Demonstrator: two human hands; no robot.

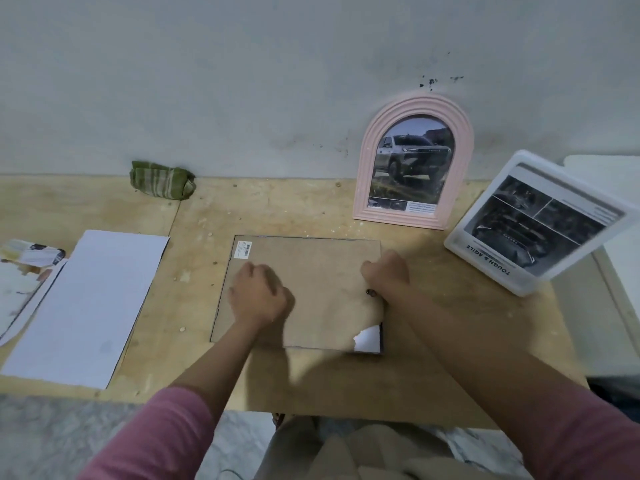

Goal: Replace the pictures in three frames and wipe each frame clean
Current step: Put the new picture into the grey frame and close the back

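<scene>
Fingers (249, 271) of both hands press rectangular brown fibreboard backing (318, 292).

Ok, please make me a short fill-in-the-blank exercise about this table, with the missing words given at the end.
1. The arched frame leaning on the wall is ____ in colour.
2. Both hands, left hand and right hand, press on the brown ____ of the flat frame.
3. The green cloth lies at the back of the table, next to the ____.
4. The white frame stands to the ____ of the arched one.

Missing words: pink; back; wall; right
</scene>
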